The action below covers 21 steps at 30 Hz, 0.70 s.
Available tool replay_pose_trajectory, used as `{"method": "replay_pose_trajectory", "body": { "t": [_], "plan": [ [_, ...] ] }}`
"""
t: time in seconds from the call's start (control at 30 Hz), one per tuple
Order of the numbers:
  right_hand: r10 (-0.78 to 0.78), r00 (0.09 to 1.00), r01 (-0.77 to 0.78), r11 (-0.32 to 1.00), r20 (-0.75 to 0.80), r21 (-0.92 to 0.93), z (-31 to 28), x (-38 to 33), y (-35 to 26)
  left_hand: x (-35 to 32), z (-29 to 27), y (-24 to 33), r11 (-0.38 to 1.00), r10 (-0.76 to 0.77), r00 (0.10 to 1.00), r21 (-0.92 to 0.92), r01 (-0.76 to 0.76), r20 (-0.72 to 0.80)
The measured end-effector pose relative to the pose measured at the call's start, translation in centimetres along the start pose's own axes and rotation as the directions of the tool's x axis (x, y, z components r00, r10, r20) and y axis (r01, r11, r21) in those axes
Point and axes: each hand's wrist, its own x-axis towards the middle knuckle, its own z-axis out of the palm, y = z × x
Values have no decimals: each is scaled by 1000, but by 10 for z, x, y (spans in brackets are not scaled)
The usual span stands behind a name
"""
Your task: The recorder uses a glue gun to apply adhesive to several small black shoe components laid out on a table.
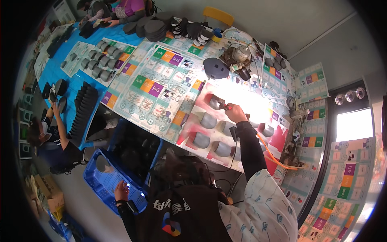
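Observation:
My right hand [236, 113] is closed round a small dark spray tool with red on it [226, 106], held at a grey rounded piece [216, 102] on the table. Several like pieces, such as one grey cup-shaped piece [201, 140], lie in rows on paper smeared with red [186, 139]. An orange hose [272, 155] runs beside my right forearm. My left hand [121, 191] hangs low over a blue plastic basket [93, 182], its fingers loosely bent and apart, with nothing visible in them. A single grey piece [102, 164] lies in that basket.
A bright glare lies beyond my right hand. Behind it stand a metal pot-like thing [242, 53] and a dark cap-shaped piece [216, 68]. Grey stacks [155, 29] line the far edge. Co-workers sit at the blue-covered table [74, 117] on the left, near a row of dark pieces [84, 109].

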Motion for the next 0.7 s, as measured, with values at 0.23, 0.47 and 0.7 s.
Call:
{"method": "replay_pose_trajectory", "body": {
  "t": [0.23,0.47,0.7],
  "plan": [
    [-36,999,39,996,-38,80,-13,26,-12,-7,1,-11,998,29,999,47,-30,25],
    [52,996,-60,992,72,109,-23,52,14,-19,29,-10,999,18,998,50,-16,-55],
    [128,971,-157,979,203,132,-38,36,19,-25,31,-16,997,29,996,79,-22,-86]
  ]
}}
